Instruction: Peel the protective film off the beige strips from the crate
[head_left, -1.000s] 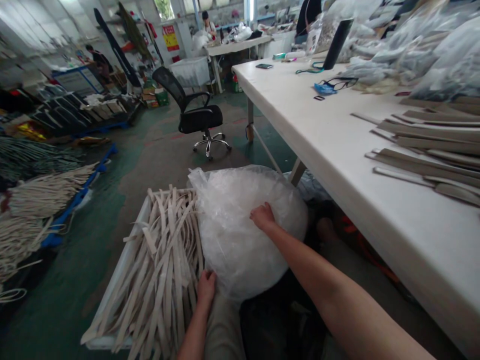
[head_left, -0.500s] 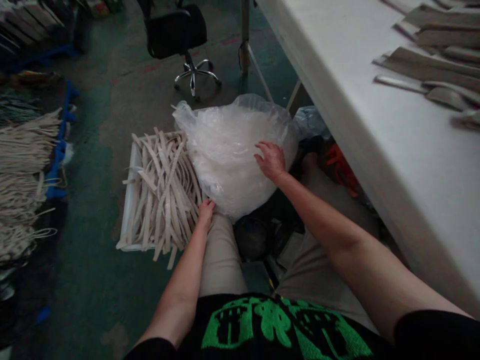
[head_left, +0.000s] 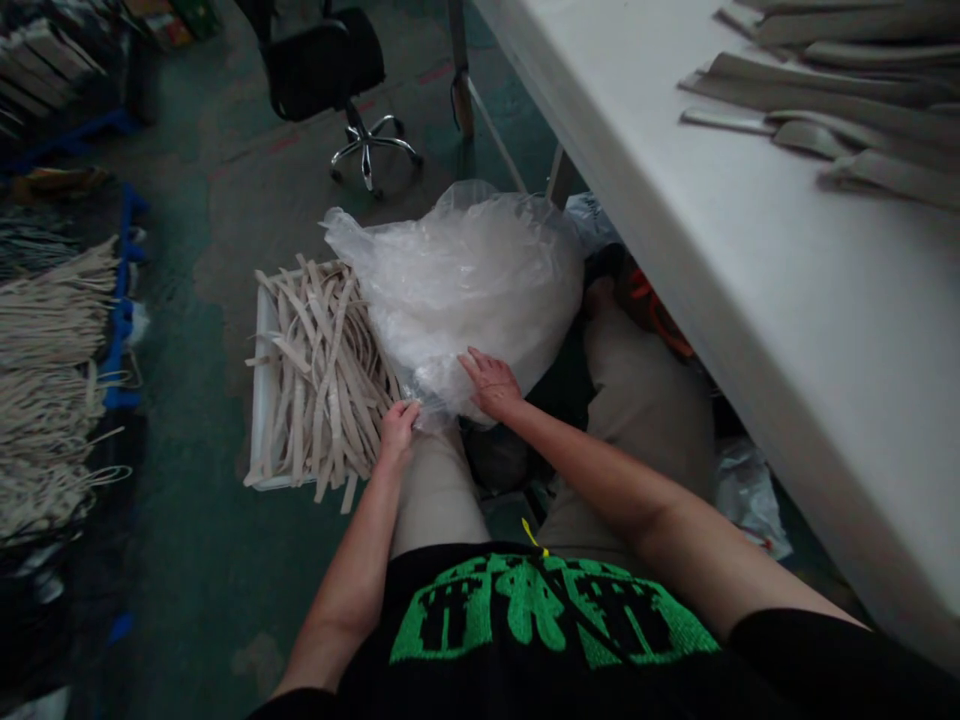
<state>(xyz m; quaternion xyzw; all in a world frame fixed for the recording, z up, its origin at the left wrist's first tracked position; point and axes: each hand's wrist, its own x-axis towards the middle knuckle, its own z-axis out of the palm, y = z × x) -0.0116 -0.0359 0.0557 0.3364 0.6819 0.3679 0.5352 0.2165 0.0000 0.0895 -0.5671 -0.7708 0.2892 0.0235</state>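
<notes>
A large, clear plastic bag (head_left: 480, 270) full of whitish contents bulges in front of my knees; what is inside is blurred by the film. My left hand (head_left: 399, 425) pinches the bag's near left edge, just above my left thigh. Fingers spread, my right hand (head_left: 491, 385) rests against the near side of the bag. To the left of the bag, beige flat strips (head_left: 326, 370) lie heaped in a white plastic crate (head_left: 264, 395), some hanging over its rim.
A white table (head_left: 675, 250) runs along my right, with grey-beige fabric pieces (head_left: 840, 100) on it. An office chair (head_left: 330, 70) stands beyond the bag. Bundles of cord (head_left: 60, 310) lie on a blue pallet (head_left: 124, 300) at the left. Crumpled plastic (head_left: 750, 490) lies under the table.
My right hand has moved down and left across the bag towards my left hand. The bag's near left edge is now drawn out at my left hand.
</notes>
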